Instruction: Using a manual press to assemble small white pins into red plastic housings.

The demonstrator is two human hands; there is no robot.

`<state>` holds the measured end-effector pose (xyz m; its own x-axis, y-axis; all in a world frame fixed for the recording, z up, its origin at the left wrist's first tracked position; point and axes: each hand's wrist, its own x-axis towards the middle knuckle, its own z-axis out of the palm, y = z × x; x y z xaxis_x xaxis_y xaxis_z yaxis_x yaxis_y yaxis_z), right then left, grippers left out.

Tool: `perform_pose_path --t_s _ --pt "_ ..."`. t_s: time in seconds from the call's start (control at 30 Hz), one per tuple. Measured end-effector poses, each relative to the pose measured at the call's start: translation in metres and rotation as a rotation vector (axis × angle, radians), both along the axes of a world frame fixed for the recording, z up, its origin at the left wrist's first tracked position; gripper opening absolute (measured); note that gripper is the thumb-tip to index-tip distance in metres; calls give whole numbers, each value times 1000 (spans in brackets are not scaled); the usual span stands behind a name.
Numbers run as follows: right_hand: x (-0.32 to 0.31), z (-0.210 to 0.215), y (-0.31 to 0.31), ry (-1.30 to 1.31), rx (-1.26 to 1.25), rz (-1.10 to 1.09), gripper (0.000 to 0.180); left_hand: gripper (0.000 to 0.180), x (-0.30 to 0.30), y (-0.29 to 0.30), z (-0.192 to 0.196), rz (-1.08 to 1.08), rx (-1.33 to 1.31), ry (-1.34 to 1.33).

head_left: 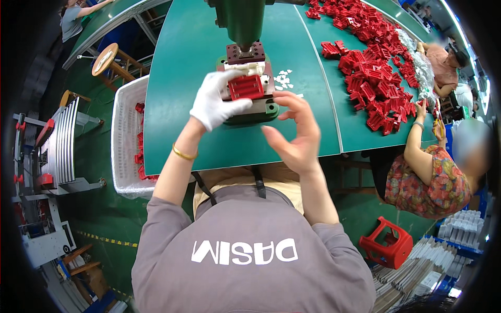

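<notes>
My left hand (216,99), in a white glove, grips a red plastic part (246,87) with slots by its left side. The part is in front of a white block (245,69) on the fixture of a green bench press (242,23). Whether it rests on the fixture or is held just off it, I cannot tell. To the right of the fixture's base (253,110), my bare right hand (298,133) is open, thumb and fingers apart, nothing in it. Small white pieces (283,79) lie scattered on the green table (177,78) beyond it.
Red plastic parts (373,78) are heaped along the table's right side. A white crate (122,135) with red parts stands at the left edge. Two people work at the right, one holding yellow-handled scissors (439,122). A red stool (387,242) and wooden stool (106,58) stand on the floor.
</notes>
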<state>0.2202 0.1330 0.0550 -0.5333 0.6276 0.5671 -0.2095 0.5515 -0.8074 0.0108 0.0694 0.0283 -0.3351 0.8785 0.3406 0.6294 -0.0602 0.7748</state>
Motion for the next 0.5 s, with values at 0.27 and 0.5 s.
perform_pose_path --t_s 0.27,0.5 --pt "0 95 -58 644 -191 1294 51 75 -25 12 -6 33 -113 11" --pt "-32 98 -92 1166 -325 1394 23 44 -24 45 -1 -86 -38 -298"
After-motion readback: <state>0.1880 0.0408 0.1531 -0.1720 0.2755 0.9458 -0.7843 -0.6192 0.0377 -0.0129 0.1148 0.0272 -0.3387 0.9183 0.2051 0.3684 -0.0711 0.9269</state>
